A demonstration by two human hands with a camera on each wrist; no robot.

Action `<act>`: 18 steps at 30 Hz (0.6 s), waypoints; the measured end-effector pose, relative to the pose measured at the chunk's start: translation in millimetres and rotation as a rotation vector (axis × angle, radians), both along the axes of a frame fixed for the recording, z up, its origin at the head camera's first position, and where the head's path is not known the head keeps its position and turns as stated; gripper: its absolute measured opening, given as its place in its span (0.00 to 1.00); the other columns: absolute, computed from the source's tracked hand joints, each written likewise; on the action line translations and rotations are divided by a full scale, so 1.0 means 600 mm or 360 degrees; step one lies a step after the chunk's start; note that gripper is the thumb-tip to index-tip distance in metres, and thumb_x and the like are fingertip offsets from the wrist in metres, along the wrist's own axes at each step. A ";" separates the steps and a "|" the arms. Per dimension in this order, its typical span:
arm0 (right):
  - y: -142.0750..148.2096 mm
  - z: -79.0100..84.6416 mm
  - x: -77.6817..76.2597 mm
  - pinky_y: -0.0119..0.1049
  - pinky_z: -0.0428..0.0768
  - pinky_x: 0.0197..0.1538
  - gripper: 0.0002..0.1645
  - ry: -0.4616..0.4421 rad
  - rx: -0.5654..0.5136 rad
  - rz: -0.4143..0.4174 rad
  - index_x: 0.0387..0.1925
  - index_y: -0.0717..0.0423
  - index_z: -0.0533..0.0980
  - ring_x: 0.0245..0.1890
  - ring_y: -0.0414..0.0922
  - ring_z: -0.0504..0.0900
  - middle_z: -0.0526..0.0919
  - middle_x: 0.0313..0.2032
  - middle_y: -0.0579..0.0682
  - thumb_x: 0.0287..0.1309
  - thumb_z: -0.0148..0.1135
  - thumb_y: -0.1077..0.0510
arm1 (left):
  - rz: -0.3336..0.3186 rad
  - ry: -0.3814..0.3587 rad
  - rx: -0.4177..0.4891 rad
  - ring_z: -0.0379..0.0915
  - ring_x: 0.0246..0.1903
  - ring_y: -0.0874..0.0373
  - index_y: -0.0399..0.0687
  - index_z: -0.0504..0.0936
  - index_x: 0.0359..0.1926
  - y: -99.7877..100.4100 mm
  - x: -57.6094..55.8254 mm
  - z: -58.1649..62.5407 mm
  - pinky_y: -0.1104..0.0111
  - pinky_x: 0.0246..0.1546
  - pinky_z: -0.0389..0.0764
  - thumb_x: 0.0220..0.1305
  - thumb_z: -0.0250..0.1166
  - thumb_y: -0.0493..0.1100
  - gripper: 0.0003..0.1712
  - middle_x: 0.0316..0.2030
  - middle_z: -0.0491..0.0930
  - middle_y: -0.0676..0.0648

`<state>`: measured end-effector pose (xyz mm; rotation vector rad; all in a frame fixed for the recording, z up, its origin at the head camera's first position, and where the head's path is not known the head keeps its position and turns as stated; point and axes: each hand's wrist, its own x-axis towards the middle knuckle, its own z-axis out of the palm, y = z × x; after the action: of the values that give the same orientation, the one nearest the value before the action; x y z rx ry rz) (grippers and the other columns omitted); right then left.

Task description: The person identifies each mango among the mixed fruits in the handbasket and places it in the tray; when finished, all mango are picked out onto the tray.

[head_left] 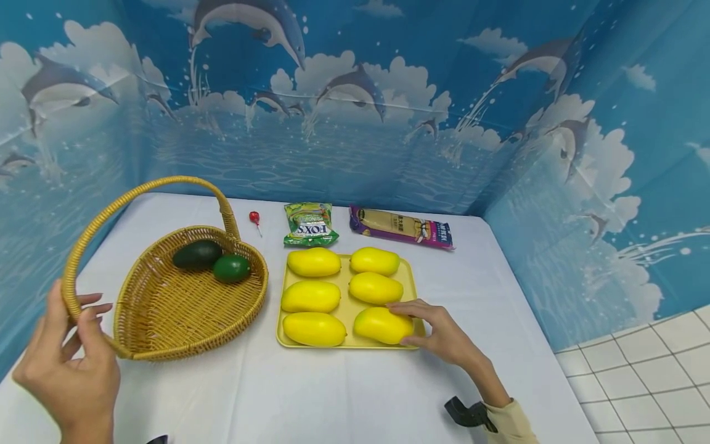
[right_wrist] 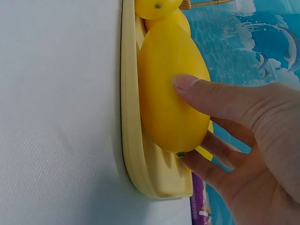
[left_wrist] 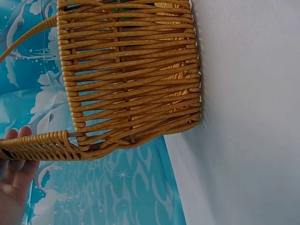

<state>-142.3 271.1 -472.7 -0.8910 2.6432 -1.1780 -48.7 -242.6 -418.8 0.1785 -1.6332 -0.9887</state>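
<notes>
At the left, my left hand (head_left: 72,364) holds the arched handle (left_wrist: 42,146) of a brown woven basket (head_left: 188,314). A dark avocado (head_left: 197,254) and a greener one (head_left: 232,268) lie against each other inside, toward the back. My right hand (head_left: 444,333) grips a yellow mango (head_left: 383,325) at the front right of a pale yellow tray (head_left: 348,341). In the right wrist view, the thumb (right_wrist: 187,83) presses on one side of this mango, with fingers on its far side. Several more mangoes lie in two columns on the tray.
Behind the tray lie a green Fox's candy bag (head_left: 310,225) and a purple-and-tan snack packet (head_left: 402,227). A red lollipop (head_left: 254,218) is behind the basket, to its right. Dolphin-print curtains (head_left: 344,142) hang around the white-covered table (head_left: 288,394).
</notes>
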 end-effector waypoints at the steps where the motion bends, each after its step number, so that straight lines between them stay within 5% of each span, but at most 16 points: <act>1: -0.001 -0.001 0.000 0.27 0.75 0.73 0.38 0.0001 -0.0002 -0.0001 0.68 0.50 0.82 0.64 0.49 0.82 0.85 0.65 0.46 0.55 0.82 0.64 | -0.0007 0.0011 0.0010 0.83 0.41 0.78 0.38 0.86 0.64 -0.001 0.000 0.000 0.89 0.46 0.81 0.75 0.63 0.33 0.20 0.47 0.90 0.44; 7: -0.002 -0.002 0.000 0.27 0.74 0.73 0.38 0.0002 -0.0002 -0.0027 0.69 0.51 0.81 0.65 0.51 0.81 0.85 0.66 0.47 0.55 0.82 0.64 | -0.0043 0.0025 0.0043 0.84 0.41 0.76 0.37 0.86 0.64 -0.001 0.002 -0.003 0.88 0.46 0.82 0.73 0.63 0.31 0.21 0.47 0.90 0.46; 13: 0.005 -0.008 0.000 0.48 0.82 0.70 0.38 0.0013 -0.0026 -0.0056 0.69 0.52 0.81 0.65 0.53 0.81 0.85 0.66 0.49 0.56 0.82 0.64 | -0.0038 -0.0012 0.0040 0.85 0.41 0.76 0.39 0.86 0.65 -0.003 0.003 -0.005 0.88 0.46 0.82 0.73 0.62 0.30 0.22 0.47 0.90 0.48; 18: 0.011 -0.010 0.003 0.49 0.84 0.67 0.39 0.0069 -0.0090 -0.0069 0.68 0.56 0.81 0.65 0.51 0.82 0.85 0.65 0.51 0.53 0.84 0.64 | 0.0003 -0.0060 -0.0017 0.84 0.44 0.77 0.43 0.85 0.67 -0.003 0.005 -0.002 0.87 0.48 0.82 0.74 0.62 0.32 0.23 0.50 0.90 0.41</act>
<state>-140.3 277.8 -478.5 -0.8826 2.6889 -1.2635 -45.8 -244.6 -419.9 0.1923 -1.6720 -0.9801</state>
